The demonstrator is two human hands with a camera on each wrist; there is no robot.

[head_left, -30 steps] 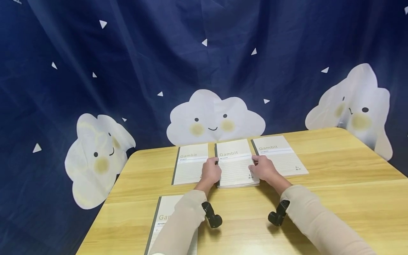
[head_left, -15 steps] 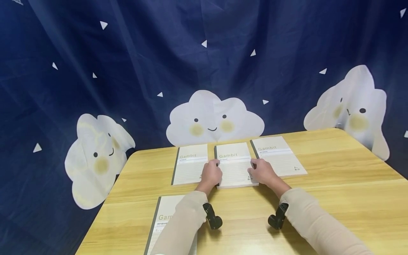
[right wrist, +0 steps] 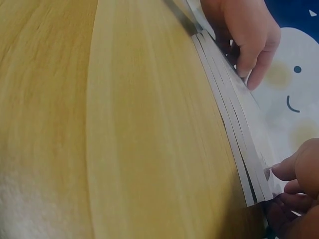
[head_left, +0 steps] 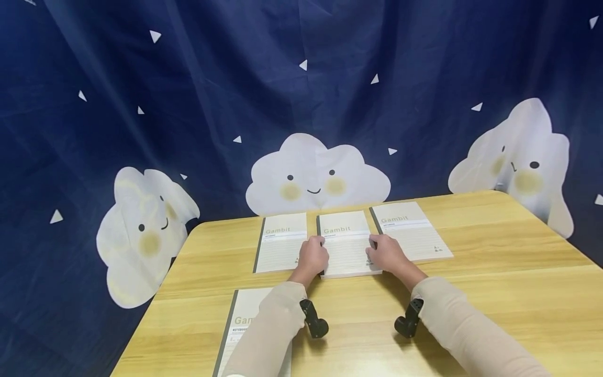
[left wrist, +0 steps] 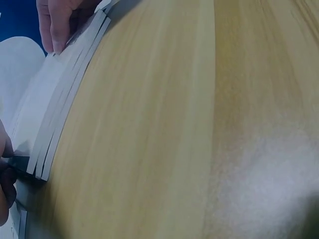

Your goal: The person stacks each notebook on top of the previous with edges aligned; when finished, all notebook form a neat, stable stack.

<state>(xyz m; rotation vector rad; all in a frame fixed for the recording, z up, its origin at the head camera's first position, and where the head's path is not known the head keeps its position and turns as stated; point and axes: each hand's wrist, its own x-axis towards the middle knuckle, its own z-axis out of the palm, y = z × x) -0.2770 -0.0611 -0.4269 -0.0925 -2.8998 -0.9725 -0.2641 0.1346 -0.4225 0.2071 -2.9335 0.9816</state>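
Note:
A small stack of "Gambit" notebooks (head_left: 346,256) lies in the middle of the table's far part, dark spines to the left. My left hand (head_left: 313,255) holds the stack at its spine side, thumb along the top edge. Across from it, my right hand (head_left: 390,254) grips the opposite side, its thumb over the cover's edge. From the left wrist, the stack's near page edges (left wrist: 70,94) show as layers slightly out of line. In the right wrist view, the right thumb (right wrist: 286,169) lies at the cover's corner while the other fingers curl at the side.
Single notebooks lie on either side, one on the left (head_left: 281,246) and one on the right (head_left: 412,230). Another notebook (head_left: 240,319) lies nearer, partly under my left sleeve. Behind the wooden table (head_left: 494,293) hangs a dark blue cloud-print curtain (head_left: 212,78).
Both hands stay at the stack's sides, the right one slightly lower and further left. The stack's front edges look more even than a second ago.

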